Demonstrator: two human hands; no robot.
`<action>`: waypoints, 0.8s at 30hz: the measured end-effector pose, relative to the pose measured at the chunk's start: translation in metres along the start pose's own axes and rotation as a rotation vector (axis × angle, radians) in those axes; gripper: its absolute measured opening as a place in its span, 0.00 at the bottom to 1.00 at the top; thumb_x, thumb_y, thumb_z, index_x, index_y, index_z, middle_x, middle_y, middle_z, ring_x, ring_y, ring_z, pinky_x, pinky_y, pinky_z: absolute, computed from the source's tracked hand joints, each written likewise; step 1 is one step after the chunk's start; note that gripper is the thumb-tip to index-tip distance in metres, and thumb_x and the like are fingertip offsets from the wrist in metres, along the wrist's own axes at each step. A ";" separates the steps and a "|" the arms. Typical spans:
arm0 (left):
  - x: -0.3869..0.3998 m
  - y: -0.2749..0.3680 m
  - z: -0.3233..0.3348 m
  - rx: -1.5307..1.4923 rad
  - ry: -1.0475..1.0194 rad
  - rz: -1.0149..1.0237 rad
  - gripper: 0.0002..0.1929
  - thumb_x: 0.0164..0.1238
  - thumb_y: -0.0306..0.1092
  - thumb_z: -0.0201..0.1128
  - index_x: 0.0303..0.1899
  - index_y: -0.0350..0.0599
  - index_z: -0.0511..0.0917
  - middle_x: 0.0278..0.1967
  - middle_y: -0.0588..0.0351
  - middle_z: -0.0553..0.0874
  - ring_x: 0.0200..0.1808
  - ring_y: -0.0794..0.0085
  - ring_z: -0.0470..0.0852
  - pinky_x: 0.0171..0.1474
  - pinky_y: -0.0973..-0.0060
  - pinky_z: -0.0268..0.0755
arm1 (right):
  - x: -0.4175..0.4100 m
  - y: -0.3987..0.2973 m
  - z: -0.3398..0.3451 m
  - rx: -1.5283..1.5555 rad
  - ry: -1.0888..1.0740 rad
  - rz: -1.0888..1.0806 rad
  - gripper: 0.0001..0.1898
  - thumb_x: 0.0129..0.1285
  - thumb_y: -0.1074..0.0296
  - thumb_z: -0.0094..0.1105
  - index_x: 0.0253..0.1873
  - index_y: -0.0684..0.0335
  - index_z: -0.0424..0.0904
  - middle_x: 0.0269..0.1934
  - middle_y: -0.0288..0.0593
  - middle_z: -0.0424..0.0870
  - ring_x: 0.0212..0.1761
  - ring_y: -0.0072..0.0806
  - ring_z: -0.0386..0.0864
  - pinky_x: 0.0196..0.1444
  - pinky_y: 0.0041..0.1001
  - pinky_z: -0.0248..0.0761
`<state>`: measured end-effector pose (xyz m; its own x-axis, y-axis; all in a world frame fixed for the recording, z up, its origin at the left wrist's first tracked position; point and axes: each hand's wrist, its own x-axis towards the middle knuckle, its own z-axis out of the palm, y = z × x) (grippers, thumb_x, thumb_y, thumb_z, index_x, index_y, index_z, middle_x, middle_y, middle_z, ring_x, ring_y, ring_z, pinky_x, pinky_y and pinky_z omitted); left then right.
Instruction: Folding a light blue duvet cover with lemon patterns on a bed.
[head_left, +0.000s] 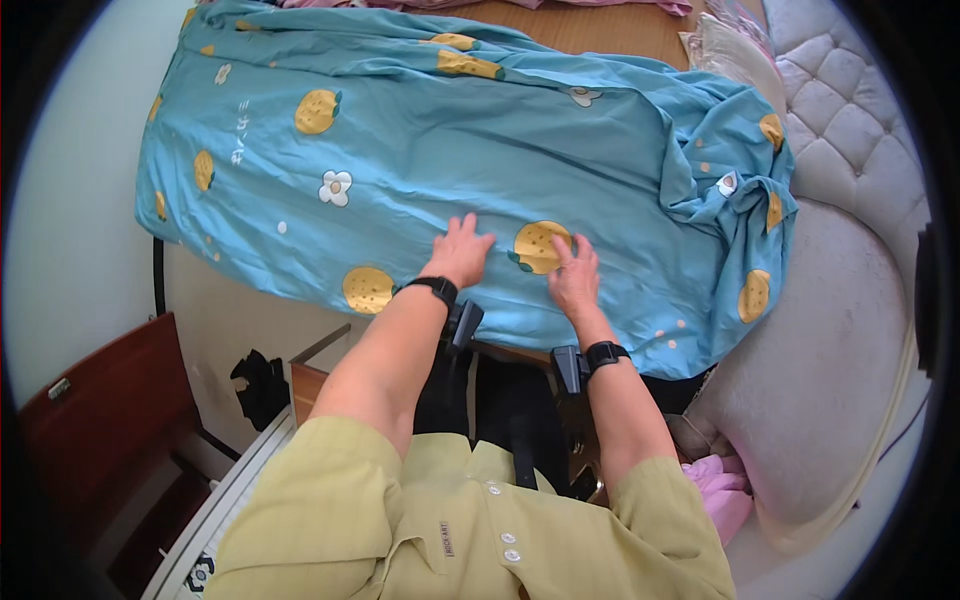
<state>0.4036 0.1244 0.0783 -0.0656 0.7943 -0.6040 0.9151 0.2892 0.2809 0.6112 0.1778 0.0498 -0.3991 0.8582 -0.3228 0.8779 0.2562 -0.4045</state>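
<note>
A blue printed cloth (450, 165) with yellow fruit and white flowers lies spread over a wooden table (600, 30). Its left part is fairly flat, while folds bunch up at the right end and along the far edge. My left hand (460, 251) rests on the cloth near its middle, fingers spread, holding nothing. To the right, my right hand (576, 277) touches the cloth at a printed yellow fruit, with its fingers bent and somewhat apart. Whether those fingertips pinch any fabric cannot be made out. Each wrist wears a black strap with a small device.
A grey tufted upholstered headboard (844, 112) stands at the right, with pink fabric (716, 491) low beside it. More folded fabric (731, 49) lies at the table's far right. At the lower left are a dark red chair (105, 420) and a black item (261, 386).
</note>
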 end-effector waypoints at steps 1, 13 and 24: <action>-0.004 -0.007 0.008 -0.027 -0.006 0.003 0.25 0.51 0.24 0.57 0.54 0.59 0.74 0.63 0.45 0.62 0.63 0.48 0.62 0.58 0.56 0.69 | -0.002 0.009 0.001 0.000 0.009 0.009 0.29 0.49 0.75 0.56 0.60 0.48 0.71 0.63 0.49 0.61 0.64 0.47 0.61 0.57 0.44 0.66; -0.059 -0.166 -0.021 0.087 -0.011 -0.716 0.20 0.58 0.29 0.56 0.55 0.48 0.74 0.55 0.43 0.70 0.57 0.47 0.70 0.54 0.54 0.71 | -0.040 0.105 -0.010 -0.037 0.323 0.349 0.26 0.45 0.77 0.57 0.55 0.59 0.74 0.60 0.61 0.62 0.61 0.55 0.64 0.62 0.41 0.62; 0.066 -0.008 0.000 -0.106 0.295 0.055 0.28 0.48 0.23 0.56 0.57 0.56 0.73 0.51 0.39 0.71 0.54 0.47 0.70 0.55 0.57 0.69 | 0.077 0.011 0.053 0.625 -0.071 0.154 0.24 0.52 0.76 0.50 0.58 0.66 0.71 0.37 0.52 0.80 0.38 0.38 0.78 0.43 0.33 0.71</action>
<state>0.3921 0.1742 0.0359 -0.1433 0.9265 -0.3479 0.8752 0.2828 0.3925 0.5760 0.2227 -0.0245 -0.3163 0.8276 -0.4638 0.6151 -0.1933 -0.7644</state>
